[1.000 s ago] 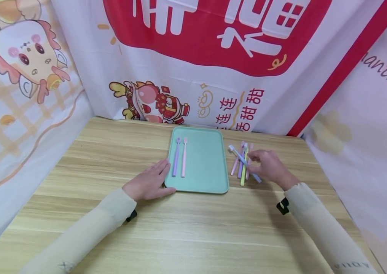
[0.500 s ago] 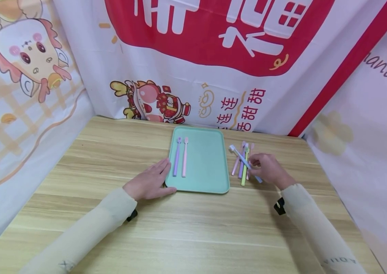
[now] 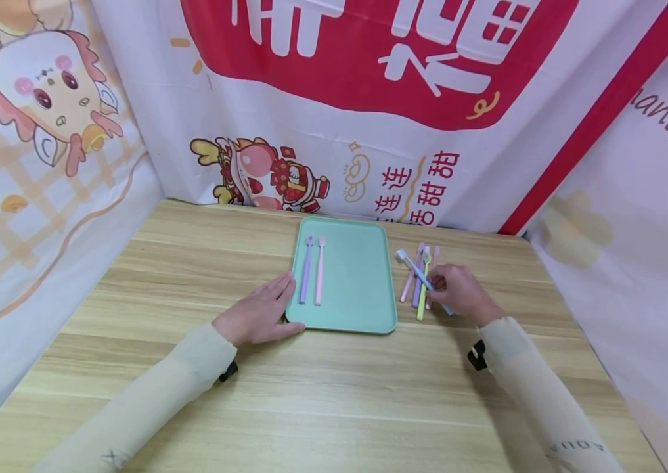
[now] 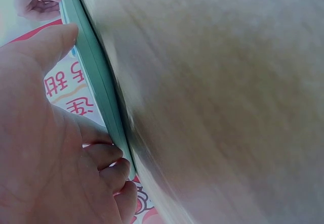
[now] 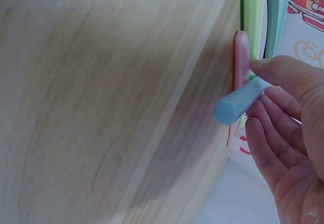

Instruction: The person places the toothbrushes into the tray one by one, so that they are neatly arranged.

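Observation:
My left hand (image 3: 257, 312) lies with straight fingers along the left edge of a mint-green tray (image 3: 357, 282), thumb at its near corner. In the left wrist view the fingertips touch the tray's rim (image 4: 101, 77). A purple toothbrush (image 3: 305, 276) and a pink toothbrush (image 3: 320, 276) lie side by side in the tray. Right of it, my right hand (image 3: 462, 294) pinches a blue toothbrush (image 3: 413, 267) by its handle, between thumb and fingers. The blue toothbrush lies slantwise across a yellow-green toothbrush (image 3: 421, 307) and several pink and purple ones, partly hidden by the hand.
The wooden table (image 3: 334, 394) carries the tray and the loose toothbrushes. A printed cloth (image 3: 334, 144) hangs along its back edge, and more cloth (image 3: 617, 263) stands at the right side and the left.
My right hand has shifted slightly left and its fingers have closed in on the blue toothbrush's handle. The left hand and tray stay put.

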`<state>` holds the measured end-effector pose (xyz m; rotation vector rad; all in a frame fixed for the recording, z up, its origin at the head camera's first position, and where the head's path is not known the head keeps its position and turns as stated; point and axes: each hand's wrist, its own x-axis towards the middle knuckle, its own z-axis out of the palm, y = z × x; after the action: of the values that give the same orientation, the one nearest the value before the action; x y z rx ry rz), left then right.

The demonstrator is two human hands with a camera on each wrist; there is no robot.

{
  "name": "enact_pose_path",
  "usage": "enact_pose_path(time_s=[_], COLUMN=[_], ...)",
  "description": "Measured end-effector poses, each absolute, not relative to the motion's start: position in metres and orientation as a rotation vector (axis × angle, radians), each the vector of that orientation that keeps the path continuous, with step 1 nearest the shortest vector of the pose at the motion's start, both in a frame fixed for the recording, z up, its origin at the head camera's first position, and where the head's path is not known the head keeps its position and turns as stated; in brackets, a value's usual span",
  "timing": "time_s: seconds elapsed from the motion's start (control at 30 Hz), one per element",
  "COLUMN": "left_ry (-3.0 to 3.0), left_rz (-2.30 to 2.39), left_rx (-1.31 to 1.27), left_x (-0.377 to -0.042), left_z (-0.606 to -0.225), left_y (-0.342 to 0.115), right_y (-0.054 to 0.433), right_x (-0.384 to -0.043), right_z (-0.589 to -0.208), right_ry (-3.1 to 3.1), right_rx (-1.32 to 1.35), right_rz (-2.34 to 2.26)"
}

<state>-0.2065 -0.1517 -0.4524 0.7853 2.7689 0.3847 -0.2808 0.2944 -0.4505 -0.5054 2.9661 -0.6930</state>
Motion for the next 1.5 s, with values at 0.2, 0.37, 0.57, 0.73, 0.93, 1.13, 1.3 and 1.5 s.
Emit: enact_pose_path(time_s=[0.2, 0.37, 0.57, 0.73, 0.93, 1.13, 1.3, 1.5], left_ry=[2.771, 2.773, 2.774, 2.773, 2.774, 2.772, 2.773, 2.766], left_rz=[0.388, 0.387, 0.389, 0.392, 0.404, 0.406, 0.405, 0.399], left_rx=[0.788, 0.792, 0.797, 0.794, 0.79, 0.779, 0.779, 0.772], left_x=[-0.2052, -0.2057, -0.2062, -0.2049, -0.2051, -0.205, -0.2058, -0.2053], left_z=[-0.4506, -0.4511, -0.4514, -0.451, -0.4516, -0.4522, -0.453, -0.4515], left_y=[-0.1516, -0.1515, -0.1512, -0.152, -0.152, -0.1523, -0.1527, -0.1525], right_y=[0.2947, 0.2937, 0.2932, 0.2926, 0.2928, 0.2919, 0.2897, 0.2888], right_x=[-0.2816, -0.2819, -0.2832, -0.2837, -0.2854, -0.2857, -0.2854, -0.2843], right_z=[-0.4506, -0.4508, -0.4502, -0.4483, -0.4472, -0.4445, -0.4427, -0.4439], right_ry=[2.971, 2.977, 2.972, 2.961, 2.936, 2.929, 2.921, 2.937], right_rx=[-0.498, -0.472, -0.447, -0.432, -0.408, -0.397, -0.362, -0.358], right_rz=[-0.701, -0.69, -0.679, -0.688, -0.674, -0.648, -0.63, -0.646])
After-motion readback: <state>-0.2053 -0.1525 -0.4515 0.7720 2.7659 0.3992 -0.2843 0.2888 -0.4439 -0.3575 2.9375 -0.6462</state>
